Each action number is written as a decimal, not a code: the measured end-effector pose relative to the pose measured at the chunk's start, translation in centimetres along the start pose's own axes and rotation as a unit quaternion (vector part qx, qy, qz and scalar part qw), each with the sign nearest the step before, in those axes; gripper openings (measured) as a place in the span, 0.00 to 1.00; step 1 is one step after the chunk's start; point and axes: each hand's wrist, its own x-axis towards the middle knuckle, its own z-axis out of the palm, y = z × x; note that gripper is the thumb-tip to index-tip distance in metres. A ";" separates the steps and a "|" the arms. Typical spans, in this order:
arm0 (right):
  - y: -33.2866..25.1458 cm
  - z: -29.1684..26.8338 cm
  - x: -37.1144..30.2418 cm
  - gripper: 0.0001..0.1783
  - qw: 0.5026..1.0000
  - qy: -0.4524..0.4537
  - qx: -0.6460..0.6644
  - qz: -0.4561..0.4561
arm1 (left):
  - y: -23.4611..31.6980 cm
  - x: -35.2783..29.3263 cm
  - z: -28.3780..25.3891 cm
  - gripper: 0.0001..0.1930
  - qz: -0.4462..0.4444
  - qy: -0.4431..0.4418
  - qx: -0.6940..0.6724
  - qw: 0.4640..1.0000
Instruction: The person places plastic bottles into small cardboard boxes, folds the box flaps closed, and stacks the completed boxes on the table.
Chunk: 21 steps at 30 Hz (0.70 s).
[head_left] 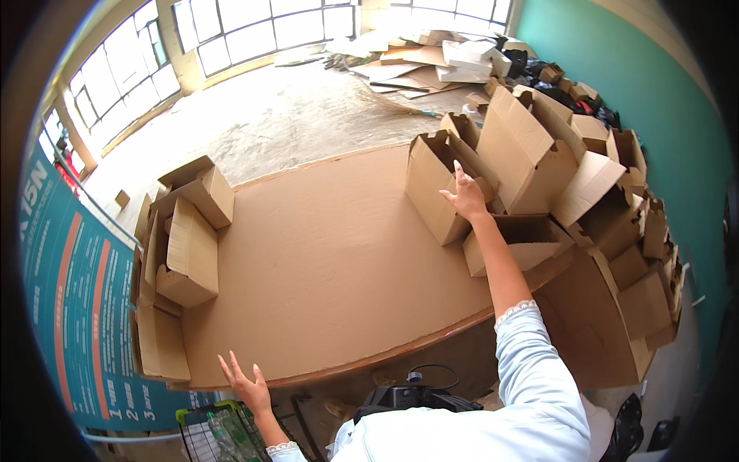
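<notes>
My right hand (466, 196) reaches out over the right side of the cardboard-covered table (331, 254), fingers stretched and apart. It is over an open brown cardboard box (433, 185); whether it touches the box I cannot tell. Just below my right forearm lies another open box (512, 242). A taller carton (523, 146) leans behind them. My left hand (248, 387) hovers by the table's near left edge with fingers spread, holding nothing. Several small open boxes stand along the left side, including one (191, 254) on its side.
More open boxes (647, 292) are piled at the right by a green wall (631, 69). Flattened cardboard and white foam (466, 58) lie heaped on the far floor. A blue banner (77, 292) stands at the left. A wire basket with plastic bottles (223, 435) is below the near edge.
</notes>
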 end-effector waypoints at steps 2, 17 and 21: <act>1.5 2.0 1.7 0.30 1.000 0.000 0.011 -0.018 | 0.6 -1.3 -1.2 0.29 -0.003 0.006 -0.010 1.000; -25.0 2.1 -11.4 0.05 0.831 -0.238 0.211 -0.456 | -6.0 -10.6 -12.5 0.19 -0.147 0.144 0.080 0.975; -30.4 2.5 -16.7 0.06 0.768 -0.234 0.252 -0.540 | -10.3 -16.0 -14.7 0.19 -0.236 0.160 0.110 0.952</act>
